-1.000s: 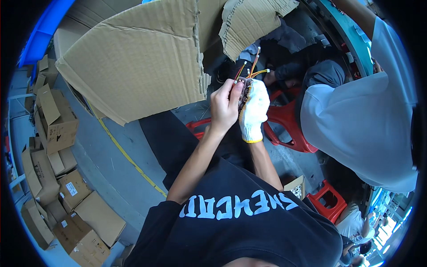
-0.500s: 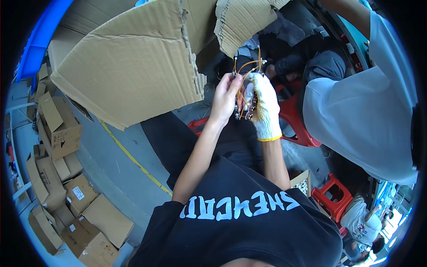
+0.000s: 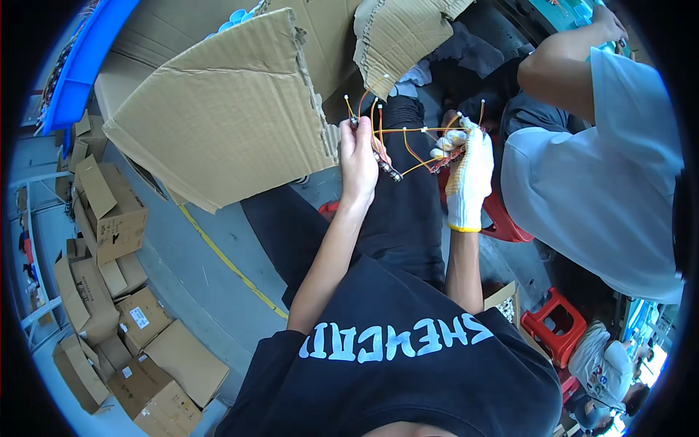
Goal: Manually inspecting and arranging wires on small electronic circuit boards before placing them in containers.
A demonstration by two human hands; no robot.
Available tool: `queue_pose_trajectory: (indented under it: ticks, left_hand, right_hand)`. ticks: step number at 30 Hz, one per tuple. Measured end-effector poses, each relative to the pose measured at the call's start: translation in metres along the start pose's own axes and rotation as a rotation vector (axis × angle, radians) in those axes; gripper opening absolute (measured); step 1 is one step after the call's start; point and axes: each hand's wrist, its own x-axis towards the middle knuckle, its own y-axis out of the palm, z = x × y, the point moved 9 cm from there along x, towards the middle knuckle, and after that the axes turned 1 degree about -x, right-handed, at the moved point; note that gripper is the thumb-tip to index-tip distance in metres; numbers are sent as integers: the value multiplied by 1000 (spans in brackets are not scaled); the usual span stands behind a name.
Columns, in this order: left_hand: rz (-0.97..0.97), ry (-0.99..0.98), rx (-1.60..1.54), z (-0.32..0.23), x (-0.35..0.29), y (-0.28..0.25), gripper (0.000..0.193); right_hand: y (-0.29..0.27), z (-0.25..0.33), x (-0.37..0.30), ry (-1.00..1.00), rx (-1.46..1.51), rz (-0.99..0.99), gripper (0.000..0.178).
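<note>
A head-worn fisheye camera looks down from near above both hands (image 3: 358, 166).

The left hand (image 3: 357, 164) covered part of its dark components (image 3: 389, 171); the gloved right hand (image 3: 470, 178) hid much of its reddish bunch (image 3: 449, 157), too small to make out. The view's rim cut off the blue bin (image 3: 86, 76) and white-shirted person (image 3: 590, 189). The cardboard flap's (image 3: 226, 109) upper edge partly hid blue objects (image 3: 234, 20).

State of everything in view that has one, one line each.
Left hand: bare, closed on wired parts
Right hand: gloved, fingers curled round more wired parts
Orange-yellow wires: strung between hands
Large cardboard flap: raised, edge torn
Upper left carton: flap open
Small box by right elbow: open, filled
</note>
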Motion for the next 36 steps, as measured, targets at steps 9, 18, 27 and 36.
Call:
queue_pose_trajectory:
  ticks: [9,18,27,36]
  left_hand:
    - [187,169,287,-48,55,58,27]
    - [227,567,613,-123,-8,95,27]
    - [196,273,293,-97,-20,48,25]
    - [121,-76,81,-12,-21,10,22]
  right_hand:
    - [2,-31,-7,188,336,241,29]
    - [6,-26,-9,456,652,167,32]
    - [-14,-39,-16,284,359,328,41]
    - [13,111,-92,25,-49,470,45]
